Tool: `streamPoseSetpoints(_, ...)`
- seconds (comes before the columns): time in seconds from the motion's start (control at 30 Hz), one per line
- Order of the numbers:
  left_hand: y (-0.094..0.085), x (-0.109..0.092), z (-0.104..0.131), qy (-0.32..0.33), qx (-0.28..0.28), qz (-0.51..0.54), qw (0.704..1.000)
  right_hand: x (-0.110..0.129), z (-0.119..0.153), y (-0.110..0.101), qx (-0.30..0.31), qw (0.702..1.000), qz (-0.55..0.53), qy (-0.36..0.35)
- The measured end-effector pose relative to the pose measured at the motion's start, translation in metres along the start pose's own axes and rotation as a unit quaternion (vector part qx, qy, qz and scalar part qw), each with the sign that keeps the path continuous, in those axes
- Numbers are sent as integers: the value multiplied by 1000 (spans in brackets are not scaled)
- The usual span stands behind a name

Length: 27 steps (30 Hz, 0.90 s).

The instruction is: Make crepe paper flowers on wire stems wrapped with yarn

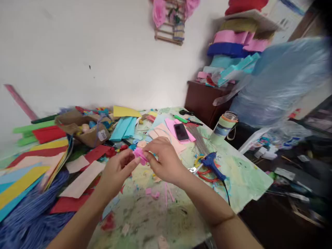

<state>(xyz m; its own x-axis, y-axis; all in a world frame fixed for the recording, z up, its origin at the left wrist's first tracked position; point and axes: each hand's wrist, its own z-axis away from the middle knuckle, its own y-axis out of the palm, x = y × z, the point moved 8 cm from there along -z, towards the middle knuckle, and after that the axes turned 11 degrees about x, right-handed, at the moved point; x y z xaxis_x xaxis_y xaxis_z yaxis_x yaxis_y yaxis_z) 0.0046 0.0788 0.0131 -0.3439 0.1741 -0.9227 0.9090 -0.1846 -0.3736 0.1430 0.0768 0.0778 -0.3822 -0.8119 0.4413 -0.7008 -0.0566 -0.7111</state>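
Observation:
Between both hands, above the middle of the table, is a small pink paper flower (140,155) with ruffled petals. My left hand (119,166) pinches its left side between thumb and fingers. From the right, my right hand (162,157) grips its other edge, thumb and forefinger pressed together. Fingers cover part of the flower. Pink paper scraps (153,193) and thin pink strips (168,193) lie on the table just below the hands. Scissors (192,169) show partly beyond my right wrist.
A blue glue gun (212,164) with its cord, a phone (181,132) on pink paper and wire stems (198,140) lie to the right. A bottle (225,124) stands near the table's right edge. Coloured paper (28,166), blue strands (36,214) and a brown box (77,126) fill the left.

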Motion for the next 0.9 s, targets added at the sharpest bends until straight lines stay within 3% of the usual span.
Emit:
streamPoseSetpoints(0.43, -1, -2, 2, 10, 3, 35, 999, -3, 0, -1, 2, 1000, -13, 11)
streamPoseSetpoints(0.9, -1, -6, 2, 6, -2, -1, 1000, -3, -1, 0, 0, 1000, -7, 12)
